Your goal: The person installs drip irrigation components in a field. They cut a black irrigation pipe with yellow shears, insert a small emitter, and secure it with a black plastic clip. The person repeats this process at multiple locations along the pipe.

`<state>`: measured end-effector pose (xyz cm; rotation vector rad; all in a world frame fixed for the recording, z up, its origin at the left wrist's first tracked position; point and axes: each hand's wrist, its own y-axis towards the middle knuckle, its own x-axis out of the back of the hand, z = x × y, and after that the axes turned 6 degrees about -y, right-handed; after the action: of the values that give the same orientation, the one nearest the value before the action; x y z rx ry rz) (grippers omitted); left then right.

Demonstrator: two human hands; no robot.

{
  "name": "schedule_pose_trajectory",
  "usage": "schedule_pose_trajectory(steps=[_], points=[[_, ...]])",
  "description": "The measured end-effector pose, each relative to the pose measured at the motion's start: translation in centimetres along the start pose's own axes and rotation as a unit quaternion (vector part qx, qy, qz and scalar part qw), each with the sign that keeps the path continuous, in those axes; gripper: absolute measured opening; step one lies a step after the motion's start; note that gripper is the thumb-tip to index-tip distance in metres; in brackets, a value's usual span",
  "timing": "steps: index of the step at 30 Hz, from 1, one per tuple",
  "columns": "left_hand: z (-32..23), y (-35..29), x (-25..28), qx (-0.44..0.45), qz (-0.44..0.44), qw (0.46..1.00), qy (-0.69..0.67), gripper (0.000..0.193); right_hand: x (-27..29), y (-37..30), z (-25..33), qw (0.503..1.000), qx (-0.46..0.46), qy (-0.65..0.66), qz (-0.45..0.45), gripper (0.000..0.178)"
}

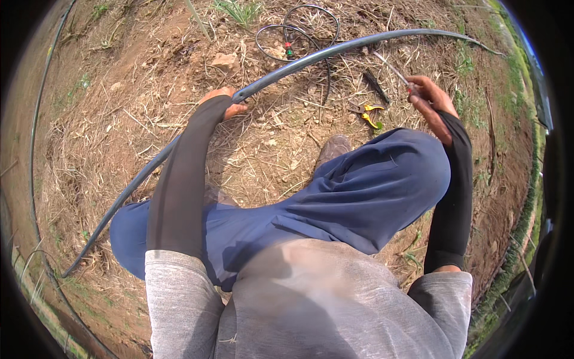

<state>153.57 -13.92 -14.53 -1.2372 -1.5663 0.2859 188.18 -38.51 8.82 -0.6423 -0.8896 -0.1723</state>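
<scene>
My left hand (226, 103) is closed around a thick dark polyethylene pipe (311, 58), which arcs across the ground from lower left to upper right. A small dark hole shows in the pipe wall just beside my fingers. Out to the right, my right hand (431, 105) grips a slim screwdriver (391, 67), its metal shaft pointing up and left toward the pipe without touching it. Red shows on the screwdriver at my fingertips; the rest of its handle is hidden in my hand.
Yellow-handled pruning shears (368, 115) lie on the straw-strewn soil, below a black elongated object (375, 87). Beyond the pipe is a coil of thin black tubing (258, 43) with a red and green fitting (289, 50). Another black hose (37, 131) runs along the left.
</scene>
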Motion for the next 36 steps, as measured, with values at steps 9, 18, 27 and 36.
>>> schedule_pose_trajectory(steps=[9, 18, 27, 36], points=[[-2.3, -0.7, 0.6, -0.003, 0.034, 0.998, -0.045, 0.067, -21.3, 1.0, -16.9, 0.987, -0.052, -0.029, -0.151, 0.025], [-12.2, 1.3, 0.8, -0.148, -0.199, 0.967, -0.061, 0.031, -21.0, 1.7, -23.3, 0.947, -0.038, -0.105, -0.302, 0.042], [-18.9, 13.3, -1.5, -0.155, -0.041, 0.939, -0.304, 0.041, -20.9, 1.2, -22.2, 0.971, -0.021, -0.107, -0.212, 0.03], [-20.5, 14.1, -0.5, -0.177, -0.066, 0.976, -0.112, 0.033, -20.6, -0.9, -22.2, 0.981, -0.023, -0.034, -0.192, 0.026]])
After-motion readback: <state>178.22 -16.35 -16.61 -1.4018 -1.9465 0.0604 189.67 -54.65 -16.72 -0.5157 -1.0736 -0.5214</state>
